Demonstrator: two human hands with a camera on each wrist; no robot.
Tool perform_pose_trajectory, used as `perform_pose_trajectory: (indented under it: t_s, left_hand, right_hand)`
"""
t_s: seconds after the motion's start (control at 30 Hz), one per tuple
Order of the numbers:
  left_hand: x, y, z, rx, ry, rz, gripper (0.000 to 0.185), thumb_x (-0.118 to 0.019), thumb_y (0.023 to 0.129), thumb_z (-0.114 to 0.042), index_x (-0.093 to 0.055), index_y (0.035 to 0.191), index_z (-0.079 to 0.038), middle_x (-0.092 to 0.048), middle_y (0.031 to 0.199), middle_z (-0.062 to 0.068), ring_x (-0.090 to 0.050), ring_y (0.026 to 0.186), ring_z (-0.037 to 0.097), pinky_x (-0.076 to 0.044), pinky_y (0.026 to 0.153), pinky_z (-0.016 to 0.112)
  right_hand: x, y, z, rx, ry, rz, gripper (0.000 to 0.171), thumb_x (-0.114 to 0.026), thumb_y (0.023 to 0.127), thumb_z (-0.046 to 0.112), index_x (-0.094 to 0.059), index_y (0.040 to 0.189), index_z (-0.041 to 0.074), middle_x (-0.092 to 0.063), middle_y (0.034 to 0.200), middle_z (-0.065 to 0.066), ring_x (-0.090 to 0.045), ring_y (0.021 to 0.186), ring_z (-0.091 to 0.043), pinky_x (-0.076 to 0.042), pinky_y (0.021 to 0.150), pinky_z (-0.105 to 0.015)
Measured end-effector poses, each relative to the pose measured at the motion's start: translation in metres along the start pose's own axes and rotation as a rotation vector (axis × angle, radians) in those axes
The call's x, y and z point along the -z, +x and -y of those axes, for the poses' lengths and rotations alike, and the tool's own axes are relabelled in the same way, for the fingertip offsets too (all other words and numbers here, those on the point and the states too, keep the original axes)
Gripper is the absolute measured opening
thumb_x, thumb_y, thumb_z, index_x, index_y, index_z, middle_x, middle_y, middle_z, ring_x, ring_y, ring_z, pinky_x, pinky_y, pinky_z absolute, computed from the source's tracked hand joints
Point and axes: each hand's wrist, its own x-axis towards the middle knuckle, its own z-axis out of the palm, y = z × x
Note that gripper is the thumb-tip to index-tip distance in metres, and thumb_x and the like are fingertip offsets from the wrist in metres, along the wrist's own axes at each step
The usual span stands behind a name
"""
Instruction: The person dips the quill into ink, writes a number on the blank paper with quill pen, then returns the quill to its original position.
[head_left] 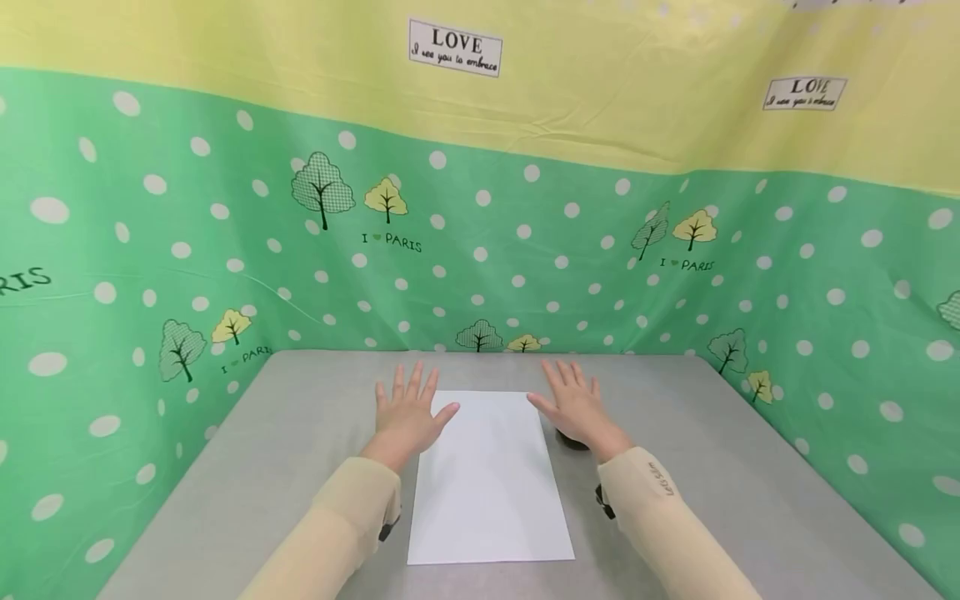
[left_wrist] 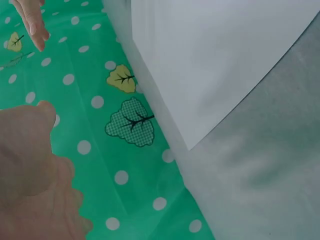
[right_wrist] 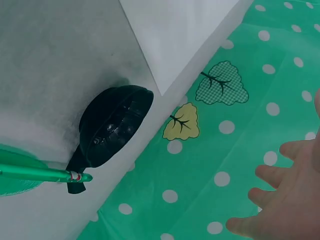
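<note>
Paper (head_left: 487, 475) lies flat on the grey table (head_left: 300, 433), between the left hand (head_left: 407, 414) and right hand (head_left: 576, 406), both spread, holding nothing. A careless right wrist could knock the dark object (right_wrist: 114, 125) beneath it.

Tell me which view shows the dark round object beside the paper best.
The right wrist view: the dark round object lies in full sight on the grey table, next to the sheet's corner. In the head view the right hand hides most of it. The left wrist view misses it.
</note>
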Motion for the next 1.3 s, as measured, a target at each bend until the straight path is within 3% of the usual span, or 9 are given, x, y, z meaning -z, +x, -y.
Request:
perform_pose_trajectory:
  t_s: [0.4,1.3]
  left_hand:
    - [-0.001,-0.003,0.003,0.002,-0.013,0.006,0.072,-0.031,0.095,-0.056,-0.012,0.149,-0.012,-0.001,0.153,0.014,0.010,0.136,0.036,0.009,0.104,0.058]
    - [-0.013,-0.008,0.014,0.002,-0.021,0.001,0.071,-0.034,0.095,-0.053,-0.016,0.148,-0.008,-0.005,0.152,0.017,0.006,0.135,0.040,0.006,0.104,0.060]
  right_hand:
    - [0.002,-0.006,-0.019,-0.014,0.022,-0.033,0.072,-0.042,0.094,0.050,-0.019,0.147,0.006,-0.018,0.147,-0.024,-0.009,0.134,-0.043,-0.003,0.102,-0.065]
    - [-0.002,-0.027,-0.058,-0.090,0.076,-0.023,0.072,-0.038,0.096,0.050,-0.016,0.147,0.005,-0.018,0.146,-0.028,-0.008,0.133,-0.047,-0.003,0.100,-0.068]
